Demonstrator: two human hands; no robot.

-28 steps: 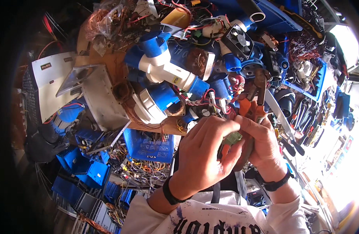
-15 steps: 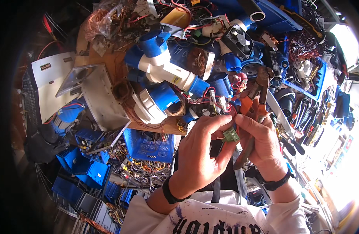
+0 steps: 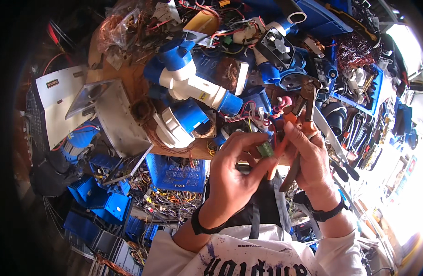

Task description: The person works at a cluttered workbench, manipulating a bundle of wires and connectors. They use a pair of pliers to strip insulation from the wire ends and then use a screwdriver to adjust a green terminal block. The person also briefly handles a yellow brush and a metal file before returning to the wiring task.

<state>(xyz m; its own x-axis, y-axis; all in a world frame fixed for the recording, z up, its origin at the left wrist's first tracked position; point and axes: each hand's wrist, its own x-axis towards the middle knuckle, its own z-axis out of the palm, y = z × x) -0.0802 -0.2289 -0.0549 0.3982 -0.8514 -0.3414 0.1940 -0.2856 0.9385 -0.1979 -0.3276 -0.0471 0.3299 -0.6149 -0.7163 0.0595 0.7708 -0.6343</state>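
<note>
My left hand [image 3: 234, 172] pinches a small green terminal block [image 3: 265, 150] between thumb and fingers. Red and white wires [image 3: 262, 117] run from the bench down close to the fingertips; whether they join the block is hidden. My right hand [image 3: 312, 158] is closed around rusty pliers [image 3: 309, 94] with worn orange grips, their jaws pointing up and away from me. The right thumb presses toward the left fingers, beside the block. A bare, dark handle end of the pliers shows below the right palm.
Blue and white industrial plugs [image 3: 197, 89] lie across the cluttered bench, with a black fan [image 3: 276, 47] behind. A long metal blade [image 3: 328, 131] rests to the right of my hand. Below the bench edge stand a blue crate [image 3: 174, 172] and a heap of loose wires [image 3: 174, 200].
The green block has turned in my left fingers and shifted slightly up and left. My right thumb has moved up a little, with the pliers still held.
</note>
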